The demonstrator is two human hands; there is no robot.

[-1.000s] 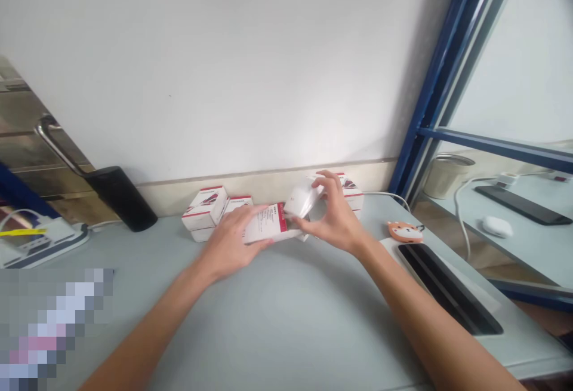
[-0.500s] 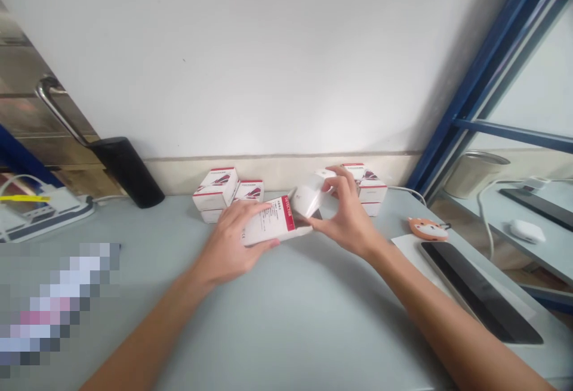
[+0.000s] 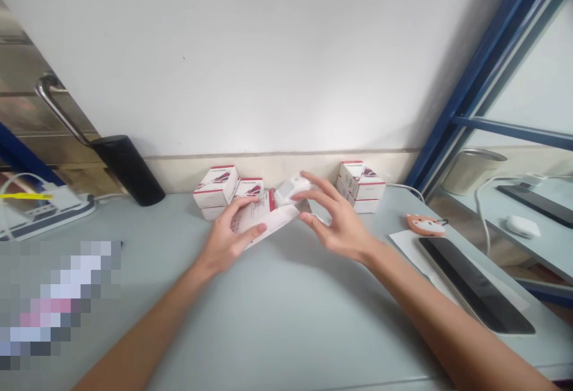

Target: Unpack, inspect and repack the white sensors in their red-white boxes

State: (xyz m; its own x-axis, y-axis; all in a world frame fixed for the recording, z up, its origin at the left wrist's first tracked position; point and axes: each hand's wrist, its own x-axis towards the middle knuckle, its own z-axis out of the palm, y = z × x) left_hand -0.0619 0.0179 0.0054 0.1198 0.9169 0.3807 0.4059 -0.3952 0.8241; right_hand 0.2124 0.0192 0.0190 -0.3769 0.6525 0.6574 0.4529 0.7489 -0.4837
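My left hand [image 3: 226, 237] grips a white box with a red band [image 3: 262, 216], tilted with its open end up and to the right. A small white device [image 3: 289, 190] sits at that open end. My right hand [image 3: 333, 219] hovers just right of the device with its fingers spread, the fingertips touching or nearly touching it. Both hands are over the pale grey table [image 3: 277, 313] near the wall.
Stacked white-and-red boxes stand by the wall behind my left hand [image 3: 219, 188] and to the right [image 3: 360, 185]. An orange fox-shaped item [image 3: 425, 224] and a dark tablet on paper [image 3: 474, 283] lie at right. A black cylinder [image 3: 129, 170] leans at left.
The right hand has let go of the white device and spread its fingers. The device now sits lower, at the mouth of the box, which the left hand has tilted up.
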